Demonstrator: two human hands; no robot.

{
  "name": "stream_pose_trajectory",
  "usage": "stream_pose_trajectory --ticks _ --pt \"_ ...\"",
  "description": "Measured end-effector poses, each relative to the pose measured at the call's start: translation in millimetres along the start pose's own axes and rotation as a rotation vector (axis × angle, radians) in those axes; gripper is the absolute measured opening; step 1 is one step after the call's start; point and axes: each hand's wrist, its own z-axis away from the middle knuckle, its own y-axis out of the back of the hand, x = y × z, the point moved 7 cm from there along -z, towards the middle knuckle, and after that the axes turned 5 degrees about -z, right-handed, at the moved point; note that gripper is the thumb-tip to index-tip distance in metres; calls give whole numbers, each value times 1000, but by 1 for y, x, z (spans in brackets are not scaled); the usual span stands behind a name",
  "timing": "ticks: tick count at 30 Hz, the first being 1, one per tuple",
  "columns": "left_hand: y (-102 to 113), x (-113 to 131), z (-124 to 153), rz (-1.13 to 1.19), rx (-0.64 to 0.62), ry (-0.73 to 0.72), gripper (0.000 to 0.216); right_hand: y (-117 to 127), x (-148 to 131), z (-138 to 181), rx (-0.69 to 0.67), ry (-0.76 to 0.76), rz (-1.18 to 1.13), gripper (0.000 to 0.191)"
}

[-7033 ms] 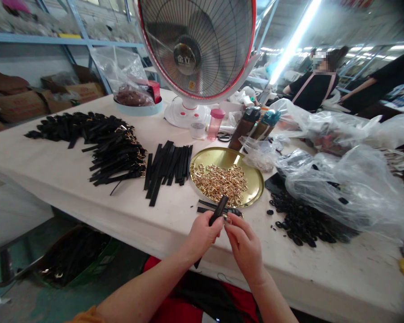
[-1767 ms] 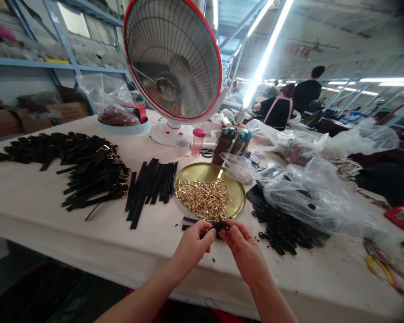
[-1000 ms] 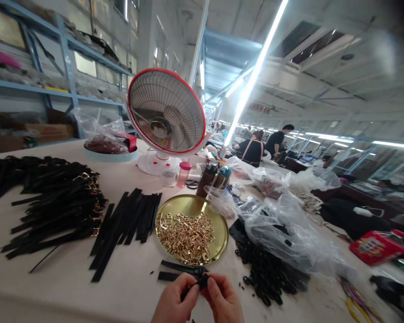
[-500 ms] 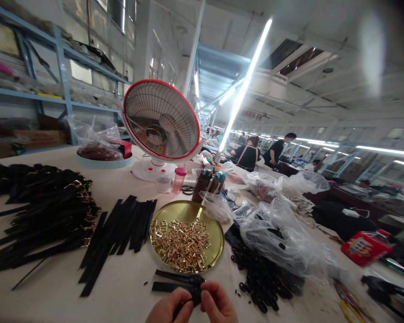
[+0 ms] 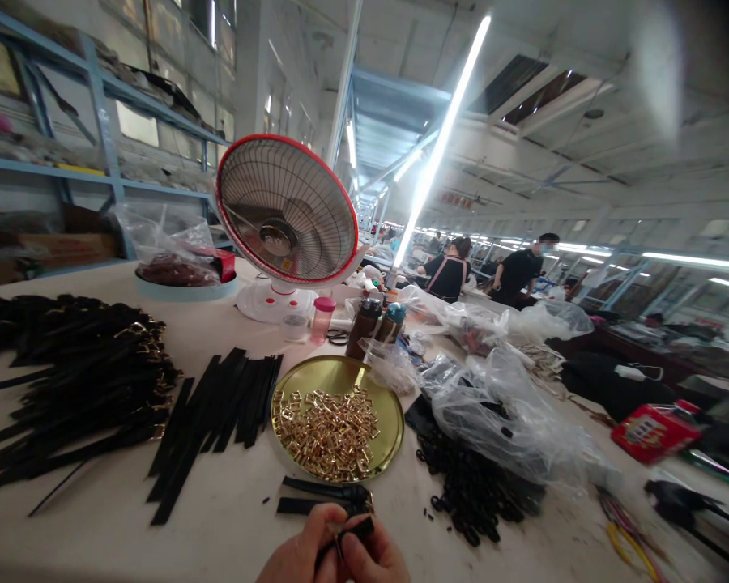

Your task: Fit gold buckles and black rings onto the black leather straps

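Both hands sit at the bottom edge of the view, partly cut off by it. The left hand [image 5: 297, 557] and the right hand [image 5: 377, 559] are closed together, fingertips pinching a short black leather strap [image 5: 357, 529] between them. The strap's long axis runs across the grip, left to right, and its right end rises a little and pokes out above the right hand's fingers. The left hand covers the other end, so neither hand is clearly the nearer. With the hands cropped like this, I cannot tell whether a metal fitting already sits on the strap.

Just beyond the grip, nearly touching the held piece, two more flat black straps [image 5: 319, 495] lie side by side on the white table top [image 5: 219, 534], also pointing left to right. Straight ahead of those is a round, shallow brass-coloured tray [image 5: 392, 405] heaped with small gold metal buckles [image 5: 328, 425].

Ahead and to the left of the grip is a fanned bundle of plain black strips [image 5: 219, 413]. Farther left is a large pile of black straps with gold fittings [image 5: 78, 389]. To the right of the grip lies a heap of small black rings [image 5: 467, 486], partly under a crumpled clear plastic bag [image 5: 510, 413].
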Motion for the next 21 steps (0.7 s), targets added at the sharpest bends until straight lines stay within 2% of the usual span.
stream_pose_trajectory --ticks 3,5,7,9,13,17,21 --pt "9 15 8 23 27 -10 24 -5 -13 12 -23 -12 27 42" --pt "13 19 12 37 29 37 24 -8 -23 20 -11 -41 -31 47" --pt "15 21 13 55 28 65 27 -12 -28 26 -12 -78 -61 35" --pt "15 19 14 47 33 85 27 -14 -25 29 2 -147 -86 25" --pt "18 13 15 -70 64 130 28 -20 -7 35 -64 -334 -139 29" --pt "21 15 16 -221 68 135 24 -19 -1 38 -113 -420 -187 26" --pt "17 16 17 -218 36 129 22 -20 4 44 -208 -506 -224 30"
